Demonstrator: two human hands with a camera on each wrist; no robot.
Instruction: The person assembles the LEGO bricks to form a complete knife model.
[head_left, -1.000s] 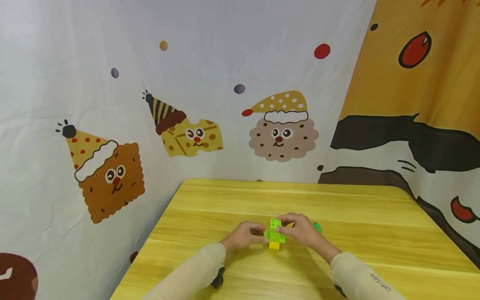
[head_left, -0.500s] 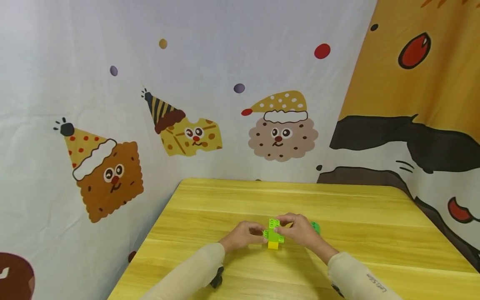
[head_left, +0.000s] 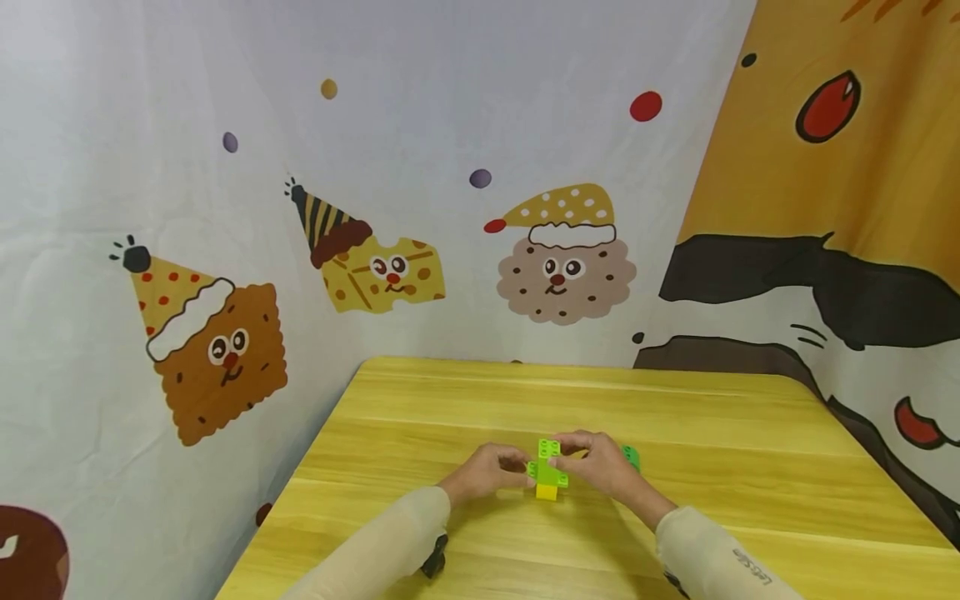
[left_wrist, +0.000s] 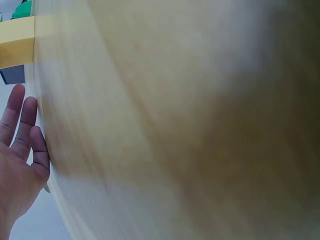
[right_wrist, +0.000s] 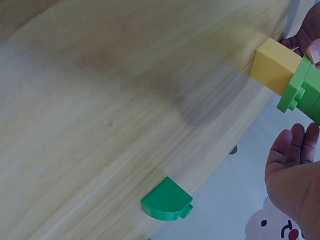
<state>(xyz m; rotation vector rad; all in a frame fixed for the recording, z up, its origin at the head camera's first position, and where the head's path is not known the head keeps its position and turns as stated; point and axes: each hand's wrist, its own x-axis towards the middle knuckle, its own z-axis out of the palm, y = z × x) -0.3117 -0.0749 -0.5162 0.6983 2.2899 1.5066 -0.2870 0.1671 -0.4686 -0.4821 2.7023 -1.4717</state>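
A small stack of toy building blocks stands upright on the wooden table in the head view. Its yellow block (head_left: 547, 492) forms the base, under a light green cross-piece (head_left: 561, 480) and an upper light green block (head_left: 549, 448). At the left end of the cross-piece, my left hand (head_left: 485, 470) holds the stack with thumb and fingers. My right hand (head_left: 602, 463) grips the upper block from the right, thumb on its near face. In the right wrist view, the left thumb (right_wrist: 313, 51) presses the light green piece just above the yellow block (right_wrist: 275, 65).
A dark green rounded block (right_wrist: 166, 200) lies on the wooden table (head_left: 420, 400), partly hidden behind the right hand in the head view. A dark grey block (left_wrist: 13, 74) shows at the left wrist view's edge. A cartoon-printed cloth (head_left: 420, 100) hangs behind the table.
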